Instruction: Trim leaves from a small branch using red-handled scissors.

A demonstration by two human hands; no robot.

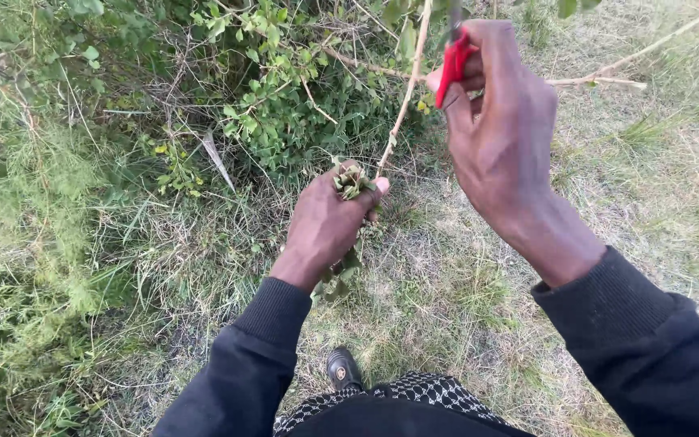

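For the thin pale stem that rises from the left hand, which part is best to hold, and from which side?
Probably the bare stretch of the stem, between the left hand and the red-handled cutter in the right hand. It is leafless and nearly straight there, leaning right. Coming from the left looks best, since the right hand fills the other side.

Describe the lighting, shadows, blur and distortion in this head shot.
Head view: soft, even daylight with no glare and no hard shadows on the grass. The left hand with its leafy bunch is sharp; the right hand and red-handled cutter, closer to the lens, look slightly soft. Wide-angle stretch enlarges the dark sleeves at the frame's lower edge.
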